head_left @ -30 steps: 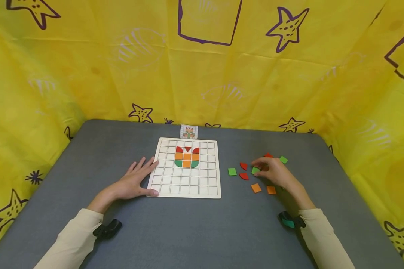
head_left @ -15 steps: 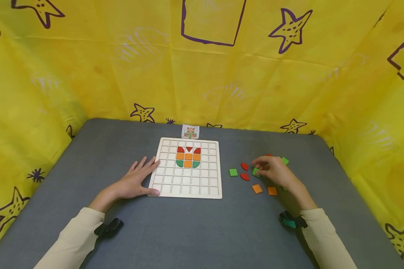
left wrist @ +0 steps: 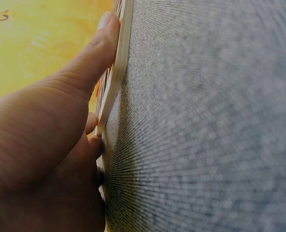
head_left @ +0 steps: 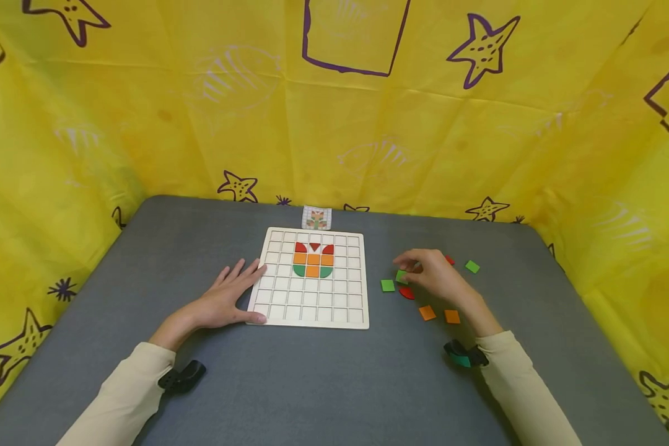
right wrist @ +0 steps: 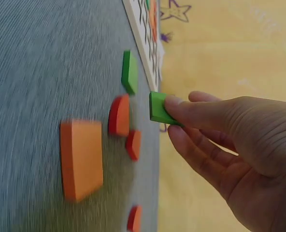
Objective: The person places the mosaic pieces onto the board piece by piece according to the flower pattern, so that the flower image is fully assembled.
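My left hand point(head_left: 223, 301) rests with spread fingers on the left edge of a pale grid board point(head_left: 284, 306); in the left wrist view the thumb point(left wrist: 97, 50) lies along the board's edge. Red, orange and green pieces form a flower-like shape point(head_left: 313, 259) in the board's upper middle. My right hand point(head_left: 437, 275) pinches a green square tile point(right wrist: 161, 107) between thumb and fingers, lifted off the table in the right wrist view. Below it lie another green square point(head_left: 387, 285) and a red quarter-round piece point(head_left: 407, 293).
Two orange squares point(head_left: 427, 313) lie nearer the front, and a further green square point(head_left: 472, 266) lies to the right. A small pattern card point(head_left: 316, 218) stands behind the board. Yellow printed cloth point(head_left: 334, 111) borders the grey table point(head_left: 312, 384).
My right hand has lifted the green square tile and carried it left, toward the board. My left hand has stayed on the board's edge.
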Demonstrator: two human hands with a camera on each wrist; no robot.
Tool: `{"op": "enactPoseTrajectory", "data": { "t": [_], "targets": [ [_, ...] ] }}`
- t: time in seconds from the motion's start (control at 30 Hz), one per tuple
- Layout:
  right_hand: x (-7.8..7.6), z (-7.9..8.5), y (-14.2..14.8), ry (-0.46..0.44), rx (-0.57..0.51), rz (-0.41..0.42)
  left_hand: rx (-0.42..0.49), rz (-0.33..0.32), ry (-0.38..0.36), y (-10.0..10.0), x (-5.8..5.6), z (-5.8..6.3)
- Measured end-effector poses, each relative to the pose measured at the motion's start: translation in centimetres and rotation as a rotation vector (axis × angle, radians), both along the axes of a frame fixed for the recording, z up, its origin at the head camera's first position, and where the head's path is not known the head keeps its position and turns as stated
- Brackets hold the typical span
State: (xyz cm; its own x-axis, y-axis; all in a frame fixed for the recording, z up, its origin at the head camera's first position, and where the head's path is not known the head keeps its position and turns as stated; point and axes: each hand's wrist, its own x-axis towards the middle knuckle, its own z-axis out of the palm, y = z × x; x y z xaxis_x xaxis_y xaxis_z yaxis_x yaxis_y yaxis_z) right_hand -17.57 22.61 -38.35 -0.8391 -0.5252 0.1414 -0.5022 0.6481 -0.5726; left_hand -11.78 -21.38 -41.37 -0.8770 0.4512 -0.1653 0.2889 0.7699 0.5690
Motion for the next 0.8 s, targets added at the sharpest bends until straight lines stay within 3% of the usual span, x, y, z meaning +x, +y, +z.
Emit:
{"op": "enactPoseTrajectory", "data": {
  "t": [0.33,0.5,0.8],
  "targets": [
    [-0.4,-0.5,-3.8,0.016,-0.034,0.073,-0.004,-0.006,0.004,0.0,-0.2,-0.3],
    [-0.5,-1.0,-5.5,0.011,-0.003,0.093,-0.008,-0.006,0.0,0.0,0.0,-0.1],
    [-0.9,-0.5,-8.3,0.007,-0.009,0.126,0.005,-0.001,-0.01,0.1,0.0,0.1]
  ]
}}
